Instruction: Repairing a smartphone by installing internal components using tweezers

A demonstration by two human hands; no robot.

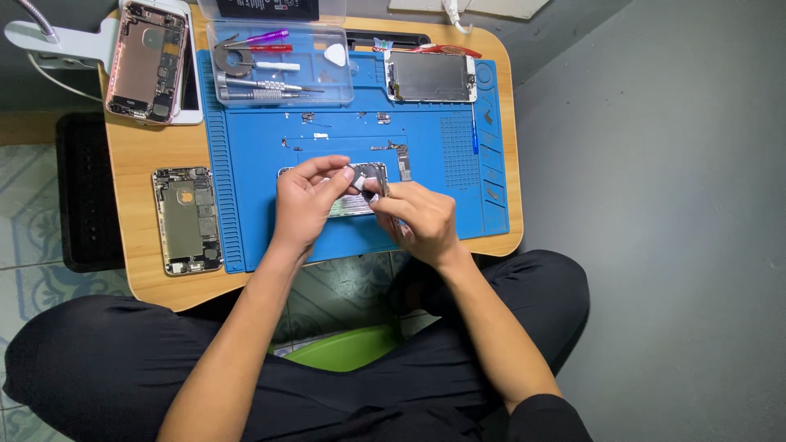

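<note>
An opened phone body (366, 175) lies on the blue repair mat (254, 164) at the middle of the small wooden table (155, 155). My left hand (304, 200) rests on its left side and pinches a small part at its upper end. My right hand (417, 217) covers its right side, and a thin tool seems to run under the fingers, mostly hidden. Small loose parts and a narrow board (403, 160) sit on the mat just beyond the hands.
A clear plastic tray (327, 82) with screwdrivers, tweezers and a white pick stands at the mat's far left. A detached screen (431, 77) lies at the far right. Two more opened phone bodies, one (187, 219) and another (149, 60), rest on the table's left side.
</note>
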